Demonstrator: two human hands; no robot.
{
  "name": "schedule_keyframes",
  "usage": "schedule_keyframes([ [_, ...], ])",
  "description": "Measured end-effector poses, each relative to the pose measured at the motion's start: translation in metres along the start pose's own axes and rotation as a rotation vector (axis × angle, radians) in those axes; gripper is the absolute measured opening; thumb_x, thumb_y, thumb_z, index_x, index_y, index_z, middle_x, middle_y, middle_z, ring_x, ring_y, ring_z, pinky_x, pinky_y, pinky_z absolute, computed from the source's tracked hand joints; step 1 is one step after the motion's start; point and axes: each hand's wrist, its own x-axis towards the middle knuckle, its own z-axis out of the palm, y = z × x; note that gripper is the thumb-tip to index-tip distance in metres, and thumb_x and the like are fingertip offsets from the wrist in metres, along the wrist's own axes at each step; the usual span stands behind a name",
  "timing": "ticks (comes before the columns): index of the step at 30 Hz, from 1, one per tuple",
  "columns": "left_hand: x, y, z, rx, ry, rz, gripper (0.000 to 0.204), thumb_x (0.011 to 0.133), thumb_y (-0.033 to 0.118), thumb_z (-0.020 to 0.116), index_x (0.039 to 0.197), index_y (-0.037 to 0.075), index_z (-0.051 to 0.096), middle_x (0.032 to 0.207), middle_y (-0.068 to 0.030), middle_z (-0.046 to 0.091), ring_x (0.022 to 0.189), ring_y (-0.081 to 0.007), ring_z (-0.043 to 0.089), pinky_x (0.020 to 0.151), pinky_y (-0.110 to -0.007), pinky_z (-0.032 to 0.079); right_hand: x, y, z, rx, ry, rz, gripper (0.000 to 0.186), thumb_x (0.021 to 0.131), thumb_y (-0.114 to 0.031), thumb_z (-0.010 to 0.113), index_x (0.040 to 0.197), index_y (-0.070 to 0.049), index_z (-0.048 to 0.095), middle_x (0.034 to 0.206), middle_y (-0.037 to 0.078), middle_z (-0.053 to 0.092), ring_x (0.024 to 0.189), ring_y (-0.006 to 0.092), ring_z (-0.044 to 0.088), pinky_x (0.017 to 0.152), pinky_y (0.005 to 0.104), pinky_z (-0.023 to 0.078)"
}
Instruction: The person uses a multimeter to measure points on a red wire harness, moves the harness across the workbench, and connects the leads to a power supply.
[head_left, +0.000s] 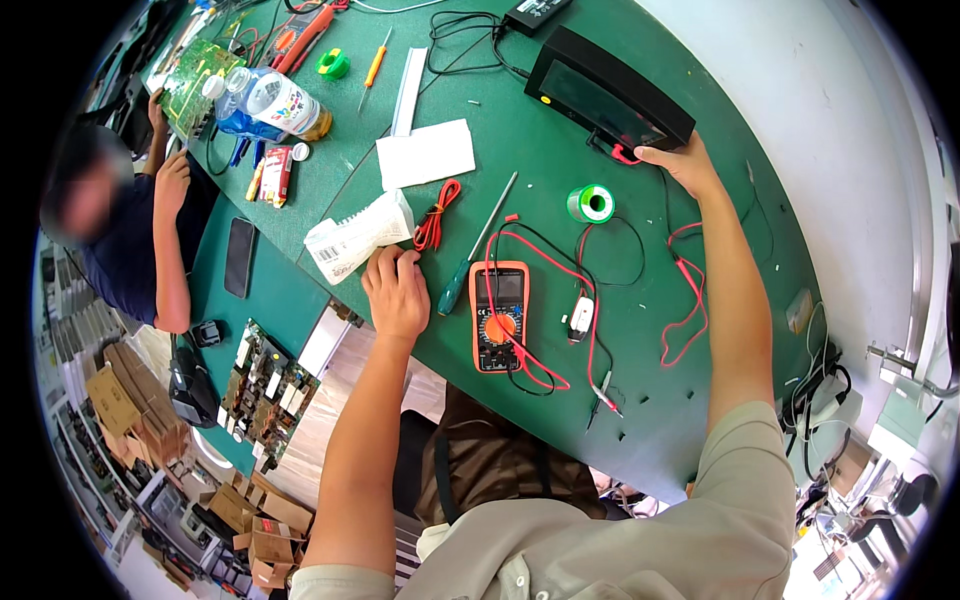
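My right hand (pixel 685 164) grips the right end of a black box-shaped device with a dark screen (pixel 602 95), thumb at its lower front edge. A red and black lead hangs at that edge, beside the thumb. My left hand (pixel 396 292) rests on the near edge of the green table, fingers loosely bent and slightly apart, with nothing seen in them. Just beyond its fingertips lies a crumpled white plastic bag (pixel 358 236). A bundled red cable (pixel 436 215) and a screwdriver with a teal handle (pixel 455 288) lie to its right.
An orange multimeter (pixel 500 318) with tangled leads lies mid-table. Near it sit a solder reel (pixel 591 204) and a white paper sheet (pixel 426 154). Bottles (pixel 287 105) stand far left, by a co-worker (pixel 128 225) handling a green circuit board (pixel 196 84). A phone (pixel 240 257) lies left.
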Motion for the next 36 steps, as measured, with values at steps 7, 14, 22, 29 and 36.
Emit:
schedule_keyframes([
  [7, -0.006, -0.004, 0.005, 0.007, 0.059, 0.017, 0.023, 0.091, 0.010, 0.056, 0.115, 0.007, 0.057, 0.120, -0.0134, 0.053, 0.118, -0.0371, 0.049, 0.096, -0.049, 0.037, -0.017, -0.059, -0.021, -0.265, 0.005, -0.239, 0.071, 0.080, -0.037, 0.081, 0.135, -0.002, 0.054, 0.121, 0.012, 0.064, 0.110, 0.0178, 0.061, 0.096, 0.0332, 0.048],
  [14, -0.003, -0.003, -0.003, -0.074, 0.093, 0.020, 0.019, 0.090, 0.008, 0.058, 0.109, 0.007, 0.057, 0.116, -0.0115, 0.056, 0.116, -0.0334, 0.051, 0.096, -0.047, 0.039, 0.048, -0.092, 0.000, -0.560, 0.028, -0.097, 0.077, 0.095, -0.070, 0.036, 0.121, -0.004, 0.066, 0.116, 0.019, 0.068, 0.116, 0.0327, 0.061, 0.103, 0.0386, 0.043],
  [22, 0.006, 0.050, -0.033, -0.645, 0.170, -0.097, 0.008, 0.095, 0.007, 0.056, 0.094, 0.001, 0.061, 0.093, -0.0152, 0.063, 0.088, -0.0320, 0.060, 0.080, -0.040, 0.048, 0.041, -0.088, 0.029, -0.847, 0.185, 0.029, 0.080, 0.095, -0.073, 0.028, 0.107, -0.008, 0.073, 0.111, 0.019, 0.070, 0.110, 0.0404, 0.063, 0.094, 0.0493, 0.049],
  [29, 0.160, 0.116, 0.036, -0.959, -0.371, -0.252, 0.030, 0.097, 0.026, 0.062, 0.102, -0.003, 0.067, 0.080, -0.0061, 0.069, 0.070, -0.0099, 0.064, 0.061, -0.025, 0.050, 0.035, -0.100, 0.039, -0.845, 0.230, 0.022, 0.077, 0.097, -0.069, 0.028, 0.100, -0.006, 0.074, 0.104, 0.018, 0.071, 0.104, 0.0390, 0.065, 0.090, 0.0477, 0.051],
  [36, 0.224, 0.138, 0.103, -0.888, -0.739, -0.307, 0.028, 0.094, 0.026, 0.066, 0.093, -0.002, 0.070, 0.077, -0.0053, 0.070, 0.064, -0.0125, 0.067, 0.058, -0.027, 0.054, 0.035, -0.100, 0.039, -0.868, 0.229, 0.063, 0.072, 0.098, -0.064, 0.029, 0.101, -0.007, 0.074, 0.105, 0.018, 0.071, 0.103, 0.0382, 0.066, 0.088, 0.0474, 0.052],
])
